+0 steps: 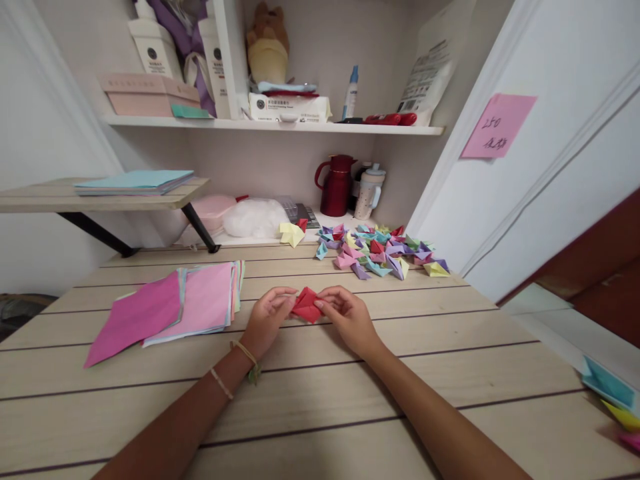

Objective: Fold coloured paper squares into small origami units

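A small piece of folded red paper [307,305], roughly diamond-shaped, is held up between my two hands over the middle of the table. My left hand [270,318] pinches its left corner between thumb and fingers. At the right corner my right hand [349,317] grips it, with the thumb laid on the front face. Beyond the hands lies a heap of small folded paper pieces [376,248] in many colours. To the left are loose sheets of magenta paper [137,322] and pink paper [203,300], stacked and overlapping.
A raised wooden shelf [30,193] on black legs carries blue sheets [135,180] at the left. Behind the table stand a red jug [337,187] and a pale cup [369,193]. A yellow folded paper [291,234] sits near the back edge. More coloured paper [609,383] shows at far right.
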`<state>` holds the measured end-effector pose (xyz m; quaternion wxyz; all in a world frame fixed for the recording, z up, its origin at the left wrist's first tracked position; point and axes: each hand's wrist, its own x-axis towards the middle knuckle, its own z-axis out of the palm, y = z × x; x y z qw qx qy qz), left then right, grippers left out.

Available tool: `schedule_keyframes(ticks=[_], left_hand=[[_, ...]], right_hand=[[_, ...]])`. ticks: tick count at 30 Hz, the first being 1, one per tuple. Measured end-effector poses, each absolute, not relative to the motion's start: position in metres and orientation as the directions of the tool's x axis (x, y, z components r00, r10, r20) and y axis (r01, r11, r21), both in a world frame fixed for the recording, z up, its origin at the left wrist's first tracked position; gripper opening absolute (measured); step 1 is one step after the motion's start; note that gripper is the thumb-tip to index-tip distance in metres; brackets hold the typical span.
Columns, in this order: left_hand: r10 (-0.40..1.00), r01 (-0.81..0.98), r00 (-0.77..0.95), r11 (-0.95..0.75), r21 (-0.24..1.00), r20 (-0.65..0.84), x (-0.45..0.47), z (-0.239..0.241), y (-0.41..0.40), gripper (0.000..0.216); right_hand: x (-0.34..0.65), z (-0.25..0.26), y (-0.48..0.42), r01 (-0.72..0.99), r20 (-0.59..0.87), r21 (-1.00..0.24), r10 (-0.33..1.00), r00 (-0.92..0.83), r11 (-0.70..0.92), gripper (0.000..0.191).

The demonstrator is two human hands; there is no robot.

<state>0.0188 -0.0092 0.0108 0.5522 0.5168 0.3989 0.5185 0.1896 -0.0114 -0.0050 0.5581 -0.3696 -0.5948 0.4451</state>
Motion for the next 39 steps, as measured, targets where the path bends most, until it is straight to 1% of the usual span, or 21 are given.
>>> schedule_keyframes(ticks=[4, 8, 13, 16, 19, 23, 26, 30, 33, 36, 39], left_hand=[[0.983, -0.136, 0.172, -0.045, 0.99, 0.068, 0.0189, 0.0108, -0.0102, 0.029], [0.984, -0.102, 0.176, -0.01, 0.995, 0.028, 0.0195, 0.0076, -0.0099, 0.026], [0.986, -0.052, 0.163, 0.025, 0.998, -0.017, 0.0187, 0.0043, -0.0075, 0.021], [0.98, -0.035, 0.199, 0.002, 0.999, 0.005, 0.017, 0.003, -0.007, 0.022], [0.97, -0.074, 0.24, -0.016, 0.997, 0.033, 0.0156, 0.002, -0.0077, 0.024], [0.969, -0.098, 0.231, -0.066, 0.993, 0.087, 0.0157, 0.0026, -0.0086, 0.023], [0.975, -0.073, 0.207, -0.062, 0.995, 0.076, 0.0172, 0.0043, -0.0093, 0.021], [0.976, -0.046, 0.209, -0.061, 0.997, 0.069, 0.0194, 0.0049, -0.0112, 0.019], [0.981, -0.035, 0.178, -0.077, 0.996, 0.082, 0.0203, 0.0042, -0.012, 0.021], [0.983, -0.073, 0.153, -0.088, 0.993, 0.098, 0.0198, 0.0048, -0.011, 0.022], [0.982, -0.116, 0.15, -0.097, 0.988, 0.114, 0.0182, 0.0069, -0.0095, 0.021]], right_hand=[[0.192, -0.0057, -0.008, -0.114, 0.345, -0.936, 0.934, -0.096, 0.334, 0.026], [0.1942, -0.0041, -0.0084, -0.054, 0.345, -0.939, 0.932, -0.116, 0.341, 0.024], [0.1965, 0.0005, -0.0116, 0.038, 0.345, -0.934, 0.923, -0.171, 0.356, 0.014], [0.1972, 0.0019, -0.0124, 0.017, 0.319, -0.944, 0.925, -0.205, 0.329, 0.015], [0.1969, 0.0016, -0.0119, -0.027, 0.282, -0.959, 0.932, -0.227, 0.283, 0.019], [0.1959, 0.0002, -0.0106, -0.035, 0.267, -0.964, 0.948, -0.175, 0.265, 0.022], [0.1957, -0.001, -0.0094, -0.033, 0.261, -0.965, 0.957, -0.126, 0.259, 0.023], [0.1957, -0.0021, -0.009, -0.051, 0.239, -0.971, 0.965, -0.11, 0.235, 0.025], [0.1954, -0.0012, -0.0104, -0.08, 0.225, -0.973, 0.965, -0.134, 0.216, 0.028], [0.1949, 0.0002, -0.0119, -0.127, 0.223, -0.971, 0.957, -0.185, 0.202, 0.029], [0.1945, -0.0002, -0.0123, -0.108, 0.238, -0.97, 0.942, -0.235, 0.218, 0.026]])
